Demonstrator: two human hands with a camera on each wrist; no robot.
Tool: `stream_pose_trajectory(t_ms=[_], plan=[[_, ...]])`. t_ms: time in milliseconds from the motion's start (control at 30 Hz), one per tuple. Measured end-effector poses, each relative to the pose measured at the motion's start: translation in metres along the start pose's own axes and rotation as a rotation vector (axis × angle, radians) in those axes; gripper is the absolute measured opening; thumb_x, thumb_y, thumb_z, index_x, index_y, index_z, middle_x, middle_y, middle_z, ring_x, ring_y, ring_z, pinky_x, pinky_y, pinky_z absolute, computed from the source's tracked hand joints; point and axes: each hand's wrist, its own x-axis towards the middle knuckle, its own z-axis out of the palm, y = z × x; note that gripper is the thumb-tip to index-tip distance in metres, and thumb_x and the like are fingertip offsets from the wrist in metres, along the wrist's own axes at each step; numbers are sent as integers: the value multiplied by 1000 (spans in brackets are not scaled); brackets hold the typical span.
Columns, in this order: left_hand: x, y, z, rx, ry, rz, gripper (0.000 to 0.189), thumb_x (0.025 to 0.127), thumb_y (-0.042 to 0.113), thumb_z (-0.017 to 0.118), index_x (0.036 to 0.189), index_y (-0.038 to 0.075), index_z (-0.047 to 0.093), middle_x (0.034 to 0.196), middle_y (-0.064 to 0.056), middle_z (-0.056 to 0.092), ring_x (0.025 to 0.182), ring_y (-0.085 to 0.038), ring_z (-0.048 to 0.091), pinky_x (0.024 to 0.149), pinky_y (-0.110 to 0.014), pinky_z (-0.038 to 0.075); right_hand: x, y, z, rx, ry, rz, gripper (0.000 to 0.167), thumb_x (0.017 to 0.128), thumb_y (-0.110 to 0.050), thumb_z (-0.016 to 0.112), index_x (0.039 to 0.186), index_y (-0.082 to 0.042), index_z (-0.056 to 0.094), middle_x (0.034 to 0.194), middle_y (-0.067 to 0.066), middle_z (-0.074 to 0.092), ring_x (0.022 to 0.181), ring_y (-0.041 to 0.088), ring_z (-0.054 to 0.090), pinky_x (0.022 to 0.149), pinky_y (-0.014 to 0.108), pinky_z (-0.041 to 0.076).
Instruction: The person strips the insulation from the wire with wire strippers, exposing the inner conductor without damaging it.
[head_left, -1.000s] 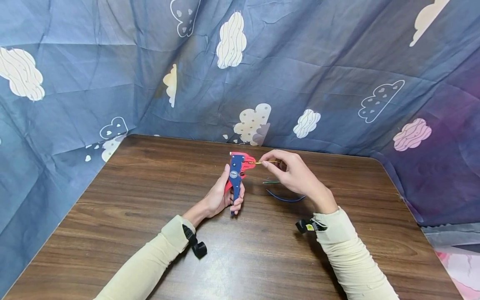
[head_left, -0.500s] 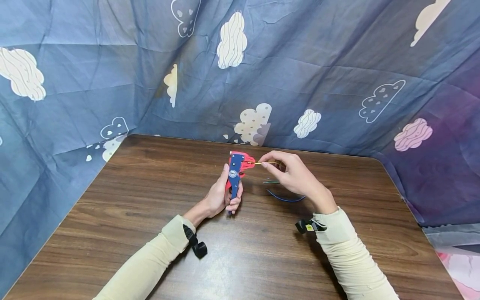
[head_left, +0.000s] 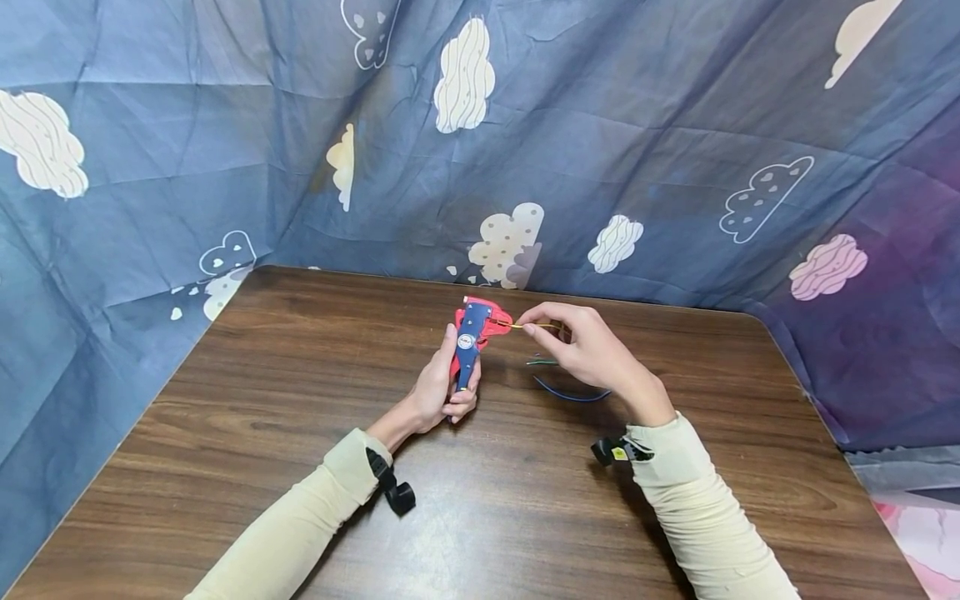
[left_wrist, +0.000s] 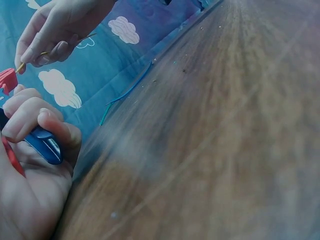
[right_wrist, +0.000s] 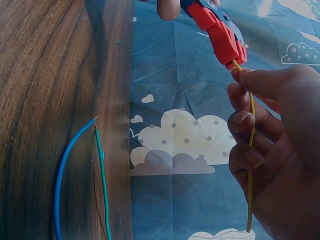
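My left hand [head_left: 435,390] grips the handles of a blue and red wire stripper [head_left: 469,335], its red jaws pointing right. A yellow wire [right_wrist: 251,120] is pinched between the thumb and forefinger of my right hand [head_left: 588,346]. One end of that wire goes in at the stripper's red jaws; the rest trails back past my curled right fingers. Below the right hand, a blue wire [head_left: 572,397] lies curved on the table. Beside it is a green wire [right_wrist: 103,185], partly hidden by the right hand in the head view. Bare metal shows at the blue wire's end in the right wrist view.
The brown wooden table [head_left: 300,350] reaches back to a blue cloth [head_left: 390,183] printed with clouds, which hangs behind it and at its sides. Tiny scraps [right_wrist: 119,43] lie on the tabletop. Black straps with cameras sit at both wrists.
The stripper has tilted in my left hand, its handle end swinging left and closer to the palm. The right hand stays in place with the yellow wire at the jaws.
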Motion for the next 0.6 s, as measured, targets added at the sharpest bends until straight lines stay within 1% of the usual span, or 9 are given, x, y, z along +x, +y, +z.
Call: stream_pose_trajectory(t_ms=[167, 267, 433, 600], plan=[[0, -1, -1, 0, -14, -3, 85, 105, 82, 13, 81, 6, 44, 52, 6, 32, 35, -4, 32, 37, -27, 33, 0, 0, 0, 4, -3, 9, 15, 109, -26, 69, 120, -22, 78, 96, -10, 73, 63, 19, 55, 58, 28, 46], [1, -1, -2, 7, -16, -23, 86, 104, 84, 12, 82, 7, 45, 54, 3, 32, 36, -6, 33, 40, -28, 36, 0, 0, 0, 5, -12, 17, 15, 109, -26, 69, 121, -24, 78, 97, -10, 73, 63, 18, 55, 59, 30, 47], [1, -1, -3, 17, -4, -75, 91, 98, 91, 13, 85, 8, 48, 57, 0, 43, 42, -12, 41, 47, -31, 43, 0, -1, 0, 9, -31, 30, 15, 109, -27, 68, 121, -29, 77, 97, -10, 73, 64, 19, 55, 59, 33, 49], [1, 0, -2, 21, 12, -94, 94, 97, 92, 13, 88, 7, 52, 59, -2, 53, 46, -16, 49, 50, -33, 48, 0, -2, -2, 7, -34, 36, 15, 109, -28, 68, 121, -29, 77, 94, -9, 72, 63, 17, 54, 59, 30, 47]])
